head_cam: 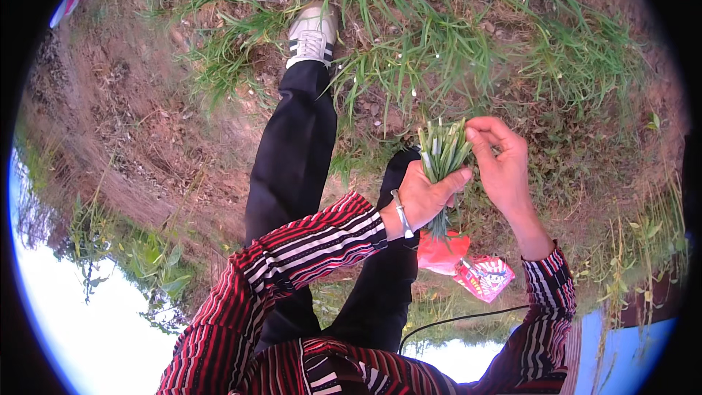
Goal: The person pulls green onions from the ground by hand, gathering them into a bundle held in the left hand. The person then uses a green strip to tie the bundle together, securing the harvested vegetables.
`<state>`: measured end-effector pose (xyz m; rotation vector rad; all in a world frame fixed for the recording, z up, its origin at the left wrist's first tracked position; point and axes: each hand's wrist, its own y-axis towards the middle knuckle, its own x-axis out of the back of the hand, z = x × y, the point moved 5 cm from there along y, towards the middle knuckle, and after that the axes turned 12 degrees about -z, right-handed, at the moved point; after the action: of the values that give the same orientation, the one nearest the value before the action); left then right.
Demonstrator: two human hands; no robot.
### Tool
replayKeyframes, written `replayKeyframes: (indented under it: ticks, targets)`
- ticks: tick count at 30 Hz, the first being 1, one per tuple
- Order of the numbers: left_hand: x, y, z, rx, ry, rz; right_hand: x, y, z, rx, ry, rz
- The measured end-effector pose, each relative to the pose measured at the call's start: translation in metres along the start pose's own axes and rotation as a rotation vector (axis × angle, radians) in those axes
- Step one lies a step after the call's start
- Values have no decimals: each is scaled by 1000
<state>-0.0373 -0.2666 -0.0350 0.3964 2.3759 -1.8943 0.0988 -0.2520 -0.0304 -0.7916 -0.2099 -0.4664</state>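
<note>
My left hand [425, 195], with a silver bracelet at its wrist, grips a bunch of long green leaf stalks [441, 153] that look like garlic chives. Their cut ends point away from me, and the leafy part hangs below the fist. At the right edge of the bunch, the thumb and fingertips of my right hand [502, 164] are pinched together at the end of a stalk. The other fingers of that hand are loosely curled.
Grassy clumps of growing plants [384, 0] spread ahead over brown soil. A white sneaker [312, 33] stands at their edge. A red plastic bag [444, 252] and a pink printed packet [487, 277] lie by my right leg. A black cable [460, 318] runs near my right forearm.
</note>
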Motion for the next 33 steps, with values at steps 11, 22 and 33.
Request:
replayKeyframes:
  ticks: [11, 22, 33]
  targets:
    - [53, -39, 21, 146, -160, -307, -39, 95, 89, 366, 121, 16]
    - [63, -69, 5, 190, -403, -281, -127, 210, -1, 15, -549, 480]
    - [61, -17, -43, 16, -418, -303, -109, 223, -39, 197, -1041, 474]
